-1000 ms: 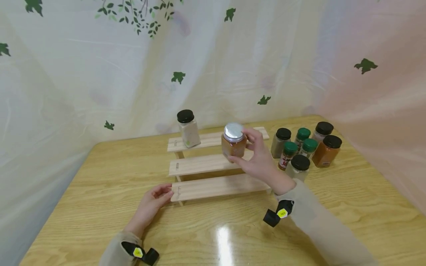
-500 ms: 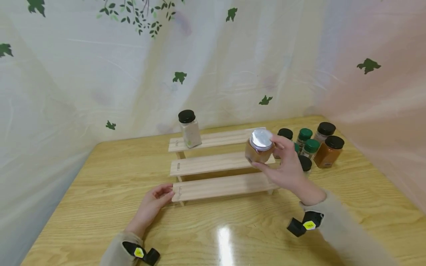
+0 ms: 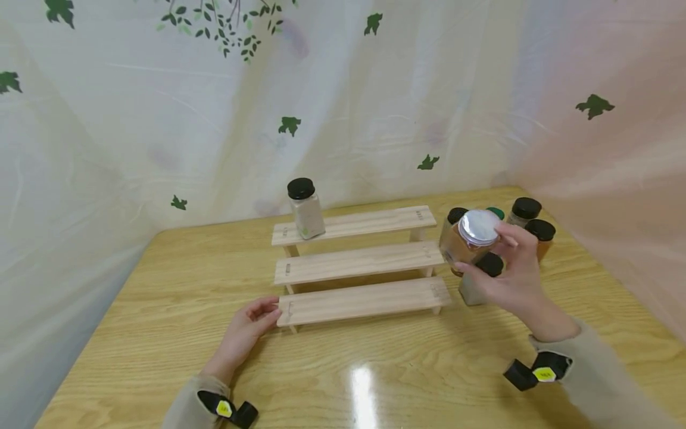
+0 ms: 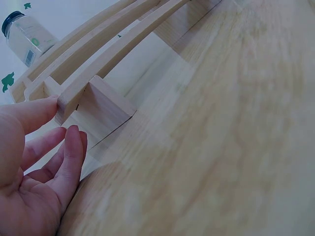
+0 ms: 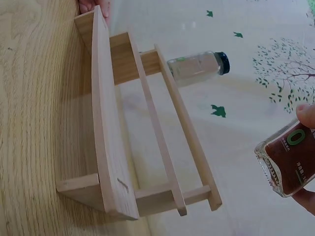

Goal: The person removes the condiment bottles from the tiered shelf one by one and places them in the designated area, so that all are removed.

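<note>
My right hand (image 3: 517, 277) grips a square glass jar (image 3: 465, 245) with a silver lid, held in the air at the right end of the three-step wooden rack (image 3: 364, 302). Reddish-brown contents and a label with a green ring show on this jar (image 5: 290, 162) in the right wrist view. My left hand (image 3: 243, 330) is at the left end of the lowest shelf. Its thumb (image 4: 42, 112) touches the shelf end in the left wrist view, while the other fingers bend loosely below, apart from the wood. A pale-filled jar (image 3: 306, 215) with a black lid stands on the top shelf's left end.
Several spice jars stand on the wooden table (image 3: 161, 351) to the right of the rack, partly hidden by my right hand. Among them are a black-lidded jar (image 3: 471, 292) in front and another black-lidded jar (image 3: 525, 210) behind. A leaf-printed curtain (image 3: 348, 107) hangs behind the table.
My right hand has carried the silver-lidded jar rightward, from over the rack's shelves to in front of the other jars. My left hand has stayed at the rack's left end.
</note>
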A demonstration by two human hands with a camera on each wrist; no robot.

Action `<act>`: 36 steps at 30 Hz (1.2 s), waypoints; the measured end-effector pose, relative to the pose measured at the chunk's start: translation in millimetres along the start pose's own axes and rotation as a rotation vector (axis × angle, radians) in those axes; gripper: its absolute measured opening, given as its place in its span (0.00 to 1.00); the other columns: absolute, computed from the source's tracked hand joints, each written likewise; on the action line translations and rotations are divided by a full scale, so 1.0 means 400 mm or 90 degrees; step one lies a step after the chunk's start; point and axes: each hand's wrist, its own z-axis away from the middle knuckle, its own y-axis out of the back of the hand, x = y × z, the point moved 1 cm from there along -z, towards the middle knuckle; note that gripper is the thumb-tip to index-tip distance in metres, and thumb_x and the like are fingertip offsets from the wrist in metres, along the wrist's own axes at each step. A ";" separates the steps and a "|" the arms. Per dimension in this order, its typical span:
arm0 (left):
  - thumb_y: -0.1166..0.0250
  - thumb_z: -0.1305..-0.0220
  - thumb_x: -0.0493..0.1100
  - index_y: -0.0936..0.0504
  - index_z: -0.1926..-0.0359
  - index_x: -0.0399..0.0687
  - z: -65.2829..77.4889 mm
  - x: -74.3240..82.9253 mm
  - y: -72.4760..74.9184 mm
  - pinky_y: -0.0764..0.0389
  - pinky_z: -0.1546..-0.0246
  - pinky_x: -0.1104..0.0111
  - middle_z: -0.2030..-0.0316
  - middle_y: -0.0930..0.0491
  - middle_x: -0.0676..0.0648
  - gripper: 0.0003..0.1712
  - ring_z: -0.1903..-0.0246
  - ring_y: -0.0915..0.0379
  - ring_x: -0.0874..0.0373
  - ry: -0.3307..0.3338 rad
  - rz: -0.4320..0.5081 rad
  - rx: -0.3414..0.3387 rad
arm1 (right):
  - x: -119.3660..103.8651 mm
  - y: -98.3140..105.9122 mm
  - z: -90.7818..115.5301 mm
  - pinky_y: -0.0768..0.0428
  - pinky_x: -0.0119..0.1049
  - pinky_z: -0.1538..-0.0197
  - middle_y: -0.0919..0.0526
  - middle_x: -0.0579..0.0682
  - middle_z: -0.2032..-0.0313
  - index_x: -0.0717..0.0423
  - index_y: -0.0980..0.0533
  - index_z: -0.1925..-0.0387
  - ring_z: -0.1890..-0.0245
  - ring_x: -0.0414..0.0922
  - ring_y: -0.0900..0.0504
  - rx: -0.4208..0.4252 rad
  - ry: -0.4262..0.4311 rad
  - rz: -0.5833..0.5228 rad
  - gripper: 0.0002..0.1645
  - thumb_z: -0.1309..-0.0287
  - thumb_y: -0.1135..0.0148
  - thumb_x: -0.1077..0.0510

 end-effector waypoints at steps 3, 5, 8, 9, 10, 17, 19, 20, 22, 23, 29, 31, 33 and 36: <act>0.38 0.36 0.40 0.28 0.42 0.31 0.000 0.000 0.000 0.25 0.60 0.78 0.55 0.24 0.44 0.24 0.60 0.29 0.68 -0.002 0.000 0.001 | 0.005 0.029 0.011 0.27 0.16 0.57 0.31 0.43 0.45 0.72 0.49 0.50 0.55 0.30 0.24 0.006 -0.021 0.017 0.47 0.48 0.35 0.40; 0.38 0.36 0.40 0.28 0.42 0.31 0.001 0.000 0.000 0.25 0.60 0.78 0.56 0.24 0.44 0.24 0.61 0.29 0.68 -0.003 0.001 0.001 | 0.009 0.049 0.017 0.28 0.15 0.59 0.30 0.43 0.45 0.72 0.50 0.50 0.56 0.30 0.24 0.005 -0.033 0.021 0.48 0.48 0.35 0.40; 0.38 0.36 0.40 0.29 0.42 0.31 0.001 -0.002 0.000 0.25 0.61 0.78 0.56 0.24 0.45 0.24 0.61 0.29 0.67 0.001 0.006 -0.002 | 0.011 0.080 0.024 0.29 0.13 0.63 0.30 0.42 0.45 0.73 0.50 0.50 0.60 0.27 0.24 0.009 -0.057 0.049 0.50 0.49 0.36 0.39; 0.38 0.36 0.40 0.29 0.42 0.31 0.001 -0.003 0.001 0.25 0.61 0.78 0.56 0.24 0.45 0.24 0.61 0.29 0.67 0.001 0.006 -0.003 | 0.011 0.090 0.025 0.30 0.13 0.64 0.30 0.42 0.45 0.73 0.50 0.50 0.60 0.27 0.24 0.013 -0.066 0.055 0.50 0.49 0.36 0.38; 0.38 0.36 0.40 0.29 0.41 0.31 0.000 -0.004 0.001 0.25 0.61 0.78 0.56 0.24 0.45 0.25 0.61 0.29 0.67 0.002 0.006 -0.004 | 0.011 0.100 0.027 0.31 0.12 0.65 0.31 0.42 0.45 0.74 0.51 0.50 0.60 0.27 0.25 0.017 -0.076 0.061 0.51 0.50 0.36 0.38; 0.38 0.36 0.41 0.29 0.41 0.32 0.001 -0.004 0.000 0.25 0.60 0.78 0.56 0.24 0.45 0.25 0.61 0.29 0.67 0.006 0.009 -0.004 | 0.015 0.162 0.050 0.30 0.15 0.54 0.33 0.41 0.44 0.74 0.52 0.49 0.50 0.32 0.27 0.020 -0.140 0.101 0.55 0.53 0.36 0.35; 0.38 0.36 0.41 0.29 0.41 0.32 0.001 -0.003 0.000 0.25 0.61 0.78 0.56 0.24 0.45 0.25 0.62 0.29 0.67 0.004 0.006 -0.003 | 0.017 0.175 0.058 0.30 0.15 0.53 0.33 0.40 0.44 0.74 0.52 0.48 0.50 0.32 0.27 0.015 -0.152 0.114 0.56 0.53 0.36 0.34; 0.38 0.36 0.41 0.29 0.41 0.32 0.000 -0.003 0.000 0.25 0.61 0.78 0.56 0.24 0.44 0.25 0.62 0.29 0.67 0.004 0.005 -0.002 | 0.019 0.181 0.062 0.30 0.15 0.53 0.33 0.39 0.44 0.74 0.53 0.48 0.50 0.31 0.27 0.013 -0.159 0.116 0.56 0.54 0.36 0.34; 0.38 0.36 0.41 0.28 0.42 0.32 -0.001 -0.003 -0.001 0.25 0.61 0.78 0.56 0.24 0.44 0.25 0.62 0.29 0.66 0.003 0.001 0.001 | 0.022 0.191 0.070 0.30 0.15 0.53 0.33 0.38 0.44 0.74 0.53 0.47 0.50 0.31 0.27 0.005 -0.174 0.123 0.56 0.54 0.37 0.34; 0.37 0.36 0.41 0.27 0.42 0.33 -0.001 -0.003 -0.002 0.25 0.61 0.78 0.56 0.24 0.43 0.24 0.61 0.29 0.66 0.004 -0.001 0.003 | 0.023 0.195 0.074 0.30 0.14 0.52 0.32 0.37 0.45 0.74 0.53 0.47 0.50 0.30 0.27 0.001 -0.182 0.126 0.56 0.54 0.37 0.35; 0.37 0.37 0.42 0.26 0.44 0.35 -0.006 -0.001 -0.005 0.25 0.60 0.78 0.55 0.23 0.42 0.23 0.60 0.28 0.64 0.010 -0.017 0.005 | 0.027 0.219 0.107 0.31 0.12 0.53 0.34 0.32 0.45 0.72 0.54 0.44 0.52 0.26 0.29 -0.029 -0.226 0.149 0.56 0.54 0.37 0.36; 0.37 0.37 0.42 0.26 0.44 0.34 -0.005 0.000 -0.005 0.25 0.60 0.78 0.55 0.23 0.42 0.23 0.60 0.28 0.64 0.007 -0.015 0.003 | 0.030 0.223 0.117 0.32 0.11 0.53 0.35 0.29 0.46 0.71 0.54 0.42 0.53 0.24 0.30 -0.044 -0.248 0.161 0.54 0.52 0.36 0.40; 0.38 0.36 0.41 0.27 0.43 0.33 -0.003 -0.001 -0.003 0.25 0.60 0.78 0.55 0.24 0.42 0.24 0.61 0.29 0.65 0.008 -0.009 0.001 | 0.036 0.224 0.125 0.33 0.10 0.54 0.35 0.27 0.48 0.70 0.53 0.40 0.55 0.23 0.30 -0.061 -0.275 0.174 0.50 0.50 0.33 0.50; 0.38 0.36 0.41 0.28 0.42 0.32 0.000 -0.002 -0.001 0.25 0.61 0.78 0.55 0.24 0.43 0.24 0.61 0.29 0.66 0.010 -0.001 0.001 | 0.047 0.221 0.140 0.34 0.09 0.55 0.34 0.24 0.51 0.68 0.53 0.37 0.56 0.22 0.31 -0.087 -0.314 0.181 0.51 0.57 0.30 0.72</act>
